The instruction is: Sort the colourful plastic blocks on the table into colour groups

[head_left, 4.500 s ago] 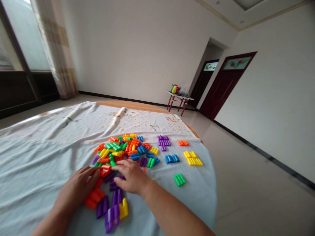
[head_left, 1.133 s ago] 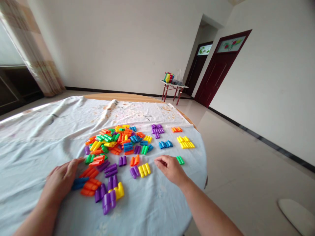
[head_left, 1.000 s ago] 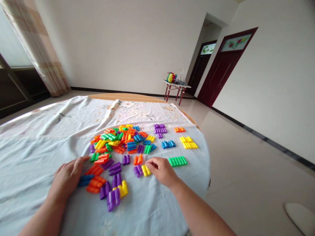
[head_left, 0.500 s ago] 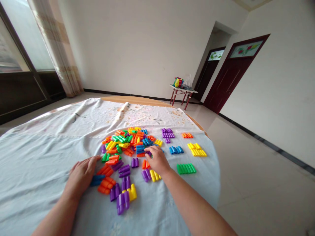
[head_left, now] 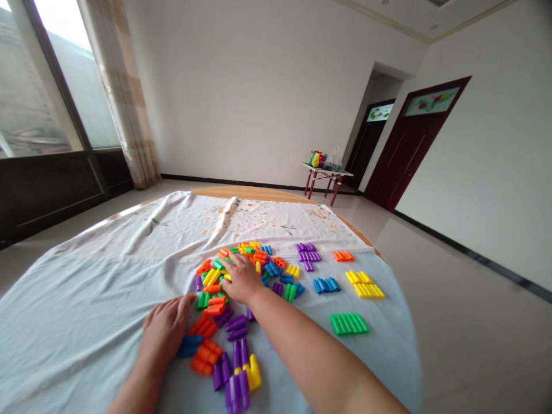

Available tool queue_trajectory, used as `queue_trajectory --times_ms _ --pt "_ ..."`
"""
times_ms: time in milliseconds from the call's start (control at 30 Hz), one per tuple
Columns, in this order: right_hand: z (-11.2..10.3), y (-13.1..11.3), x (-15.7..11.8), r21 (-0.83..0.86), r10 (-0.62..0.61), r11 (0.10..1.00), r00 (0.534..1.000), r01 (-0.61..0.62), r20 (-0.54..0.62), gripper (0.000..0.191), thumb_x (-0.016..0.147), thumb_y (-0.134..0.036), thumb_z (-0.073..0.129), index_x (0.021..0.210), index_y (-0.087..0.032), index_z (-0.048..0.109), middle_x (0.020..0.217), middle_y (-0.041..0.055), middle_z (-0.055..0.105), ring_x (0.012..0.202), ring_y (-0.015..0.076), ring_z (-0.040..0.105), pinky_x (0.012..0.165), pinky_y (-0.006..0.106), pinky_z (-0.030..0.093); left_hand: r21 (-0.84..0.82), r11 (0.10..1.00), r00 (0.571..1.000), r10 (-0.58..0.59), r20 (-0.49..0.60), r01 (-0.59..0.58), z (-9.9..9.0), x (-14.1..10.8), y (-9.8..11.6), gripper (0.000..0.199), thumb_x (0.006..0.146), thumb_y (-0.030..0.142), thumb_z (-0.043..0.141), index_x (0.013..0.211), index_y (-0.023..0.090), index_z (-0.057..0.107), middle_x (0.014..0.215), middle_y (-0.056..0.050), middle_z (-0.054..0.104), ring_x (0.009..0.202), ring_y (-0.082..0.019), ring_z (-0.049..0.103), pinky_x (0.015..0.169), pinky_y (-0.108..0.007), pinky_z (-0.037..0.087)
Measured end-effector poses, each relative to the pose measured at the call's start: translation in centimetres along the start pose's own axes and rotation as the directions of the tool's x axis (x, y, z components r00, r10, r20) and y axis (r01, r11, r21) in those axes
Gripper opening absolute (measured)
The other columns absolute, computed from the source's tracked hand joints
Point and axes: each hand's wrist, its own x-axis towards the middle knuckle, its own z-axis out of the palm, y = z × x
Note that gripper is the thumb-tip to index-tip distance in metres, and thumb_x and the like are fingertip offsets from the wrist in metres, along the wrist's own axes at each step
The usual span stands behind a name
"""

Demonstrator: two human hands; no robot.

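Observation:
My left hand (head_left: 168, 325) lies flat on the cloth at the left of the pile, fingers stretched out and holding nothing. Near its fingertips are orange plastic tube blocks (head_left: 203, 326) and a blue block (head_left: 190, 346). My right hand (head_left: 244, 279) is over the mixed pile of tube blocks, thumb and fingers apart. Its fingertips are at a green block (head_left: 218, 264) and close to yellow blocks (head_left: 212, 278); the hand hides part of the pile. Purple blocks (head_left: 236, 328) and a yellow block (head_left: 255, 372) lie nearer to me, below my right forearm.
On the right, blocks lie grouped by colour: purple (head_left: 307, 256), orange (head_left: 343, 256), blue (head_left: 326, 285), yellow (head_left: 365, 284) and green (head_left: 349, 324). A wrinkled cloth (head_left: 107, 287) covers the round table (head_left: 254, 192). A small table (head_left: 330, 170) with a colourful bag (head_left: 318, 159) stands by the far wall.
My right hand has moved left across the pile, from the blue blocks to the green and yellow ones. My left hand stays beside the pile. The camera view has tilted up and shifted.

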Motion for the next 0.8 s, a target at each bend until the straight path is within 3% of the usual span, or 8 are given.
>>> queue_trajectory --times_ms 100,200,333,500,667,800 --pt "0.7 -0.1 0.5 -0.003 0.018 1.000 0.999 -0.018 0.046 0.044 0.083 -0.031 0.053 0.125 -0.017 0.052 0.129 0.0124 0.049 0.116 0.0268 0.045 0.098 0.044 0.037 0.001 1.000 1.000 0.000 -0.005 0.000 -0.1 -0.1 0.2 0.050 0.084 0.045 0.024 0.100 0.026 0.068 0.107 -0.003 0.068 0.107 -0.026 0.054 0.097 -0.040 0.033" --pt "0.5 0.2 -0.3 0.010 -0.027 1.000 0.998 0.026 0.050 0.035 0.081 -0.021 0.054 0.115 -0.019 0.058 0.123 0.0099 0.053 0.111 0.0238 0.049 0.097 0.040 0.039 0.009 1.000 1.000 -0.011 -0.003 0.011 -0.2 -0.1 0.5 0.051 0.084 0.046 0.023 0.101 0.027 0.067 0.106 -0.003 0.068 0.107 -0.025 0.054 0.097 -0.040 0.034" --pt "-0.9 0.8 -3.0 0.145 -0.077 0.986 0.997 0.076 -0.001 0.035 0.075 -0.006 0.053 0.106 -0.020 0.061 0.109 0.0063 0.056 0.107 0.0176 0.051 0.097 0.031 0.040 0.026 0.999 1.000 -0.028 0.014 0.028 -0.1 0.1 0.5 0.049 0.084 0.046 0.025 0.100 0.026 0.067 0.108 -0.003 0.067 0.110 -0.026 0.052 0.098 -0.042 0.032" --pt "-2.9 1.5 -6.9 0.316 0.003 0.949 0.997 0.020 -0.072 0.036 0.074 -0.005 0.054 0.106 -0.021 0.058 0.107 0.0045 0.058 0.103 0.0159 0.055 0.093 0.030 0.044 0.056 0.998 1.000 -0.023 -0.010 0.023 0.2 0.1 0.4 0.045 0.083 0.048 0.031 0.097 0.024 0.067 0.106 -0.005 0.068 0.110 -0.026 0.053 0.098 -0.043 0.033" --pt "-4.0 2.4 -10.3 0.244 0.078 0.969 0.991 -0.048 -0.113 0.030 0.074 -0.004 0.056 0.098 -0.020 0.061 0.105 0.0046 0.061 0.103 0.0162 0.055 0.093 0.031 0.043 0.095 0.988 0.980 0.136 -0.145 -0.123 0.1 -0.2 1.4 0.039 0.085 0.045 0.033 0.101 0.026 0.064 0.108 -0.004 0.067 0.109 -0.023 0.054 0.104 -0.046 0.025" --pt "-4.3 2.7 -12.0 0.149 0.096 0.986 0.984 -0.074 -0.149 0.027 0.075 -0.008 0.061 0.097 -0.023 0.064 0.104 0.0033 0.061 0.102 0.0180 0.054 0.093 0.034 0.040 0.168 0.939 0.893 0.340 -0.297 -0.301 -0.3 -0.8 3.0 0.033 0.084 0.042 0.039 0.098 0.024 0.064 0.107 -0.006 0.067 0.107 -0.024 0.055 0.105 -0.048 0.023"
